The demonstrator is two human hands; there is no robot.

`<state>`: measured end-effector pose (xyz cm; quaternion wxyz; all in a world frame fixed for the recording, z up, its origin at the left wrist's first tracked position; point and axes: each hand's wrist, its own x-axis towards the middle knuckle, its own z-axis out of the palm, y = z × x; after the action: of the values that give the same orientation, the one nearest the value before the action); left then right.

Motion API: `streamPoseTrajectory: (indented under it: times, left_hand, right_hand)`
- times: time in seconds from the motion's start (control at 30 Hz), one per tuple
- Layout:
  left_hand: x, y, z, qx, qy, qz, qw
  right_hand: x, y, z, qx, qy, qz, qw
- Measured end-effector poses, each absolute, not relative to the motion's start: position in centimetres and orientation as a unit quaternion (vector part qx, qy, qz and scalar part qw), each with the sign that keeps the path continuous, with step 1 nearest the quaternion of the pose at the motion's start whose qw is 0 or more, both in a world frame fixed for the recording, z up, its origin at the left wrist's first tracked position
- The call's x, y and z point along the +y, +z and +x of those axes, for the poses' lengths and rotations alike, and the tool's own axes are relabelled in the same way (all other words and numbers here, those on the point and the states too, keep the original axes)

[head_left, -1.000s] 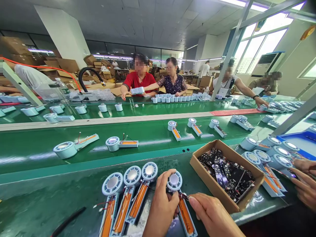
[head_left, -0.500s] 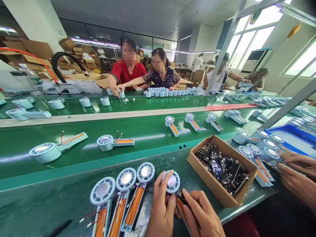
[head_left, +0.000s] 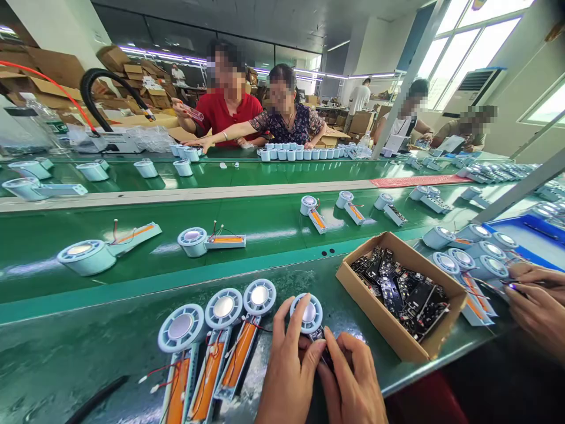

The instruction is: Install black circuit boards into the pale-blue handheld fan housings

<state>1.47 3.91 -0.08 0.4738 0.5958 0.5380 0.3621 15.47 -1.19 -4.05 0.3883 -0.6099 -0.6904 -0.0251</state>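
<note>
My left hand (head_left: 289, 356) grips a light-blue handheld fan housing (head_left: 308, 313), its fingers around the round head and its thumb at the neck. My right hand (head_left: 353, 374) has thumb and fingers closed on a black circuit board (head_left: 318, 334) over the housing's handle. Much of that handle and board is hidden by my fingers. To the left lie three similar housings, the closest being one (head_left: 259, 297) with an orange battery (head_left: 241, 358) and thin wires showing in its open handle.
A cardboard box (head_left: 366, 315) of circuit boards stands to the right. Beyond it, a co-worker's hands (head_left: 536, 294) work beside more housings and a blue tray (head_left: 536, 241). Spaced housings lie on the green conveyor belt (head_left: 265, 265). People sit across the line.
The circuit board now sits lower along the handle, and the orange battery beneath it no longer shows. My right hand has shifted slightly left. Across the line, a person in red has raised a hand.
</note>
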Motion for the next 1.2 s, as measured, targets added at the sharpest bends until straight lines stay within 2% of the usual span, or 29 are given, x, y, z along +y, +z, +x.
streamPoseTrajectory:
  times: [0.1,0.2,0.27,0.47,0.7,0.87,1.13,1.2]
  left_hand:
    - [4.1,0.3,1.4,0.542,0.341,0.617,0.456]
    - [4.0,0.3,1.5,0.544,0.344,0.619,0.45]
    - [4.0,0.2,1.5,0.545,0.349,0.613,0.453]
    - [4.0,0.8,1.2,0.534,0.341,0.623,0.459]
    - [3.8,0.8,0.8,0.52,0.369,0.627,0.448]
    - [3.5,0.2,0.9,0.508,0.39,0.631,0.437]
    - [3.9,-1.3,0.3,0.515,0.395,0.651,0.393]
    - [3.8,-1.4,0.2,0.504,0.41,0.665,0.368]
  right_hand:
    - [-1.8,-2.1,18.5,-0.73,0.112,-0.565,0.368]
    - [-2.4,0.0,21.8,-0.706,0.311,-0.543,0.33]
    - [-2.3,1.0,22.6,-0.685,0.389,-0.539,0.298]
    - [0.3,2.7,20.7,-0.592,0.509,-0.585,0.22]
    - [2.1,3.3,20.7,-0.555,0.628,-0.503,0.21]
    - [2.5,2.8,19.4,-0.576,0.558,-0.516,0.303]
    - [3.2,3.1,18.8,-0.592,0.542,-0.514,0.302]
    - [3.4,2.7,19.0,-0.584,0.58,-0.478,0.307]
